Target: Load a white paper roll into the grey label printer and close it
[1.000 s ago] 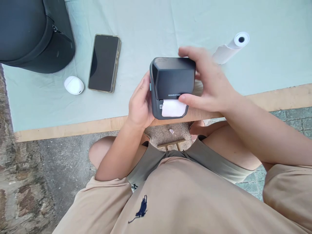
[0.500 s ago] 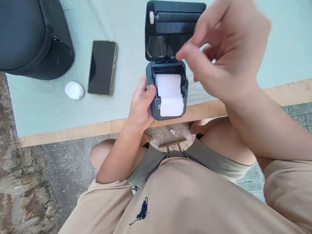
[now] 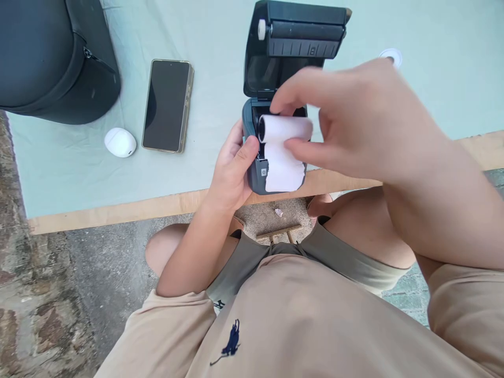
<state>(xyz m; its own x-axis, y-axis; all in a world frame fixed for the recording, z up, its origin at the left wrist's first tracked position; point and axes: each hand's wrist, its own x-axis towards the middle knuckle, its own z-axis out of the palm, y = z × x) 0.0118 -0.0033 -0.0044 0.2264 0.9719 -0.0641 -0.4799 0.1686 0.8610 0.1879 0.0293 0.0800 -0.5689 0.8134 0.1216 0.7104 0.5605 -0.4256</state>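
Observation:
My left hand (image 3: 234,168) grips the left side of a small dark label printer (image 3: 258,181), its thumb on the rim. The printer's lid (image 3: 303,31) stands raised, showing a black roller with a white gear at one end. Between the thumb and fingers of my right hand (image 3: 346,121) is a white paper roll (image 3: 281,128), lifted partly out of the printer's bay. Its loose end, torn and ragged, hangs over the printer's front. My right fingers cover part of the bay and the roll's right side.
A phone (image 3: 166,105) and a white earbud case (image 3: 120,142) lie left on the pale green cloth (image 3: 212,63). A black zippered bag (image 3: 51,63) stands at the far left. Behind my right wrist shows a white round object (image 3: 394,55). The wooden table edge (image 3: 118,210) runs in front of me.
My right hand has come down from beside the lid and taken hold of the paper roll, raising it in the bay. The printer has shifted slightly right in my left hand.

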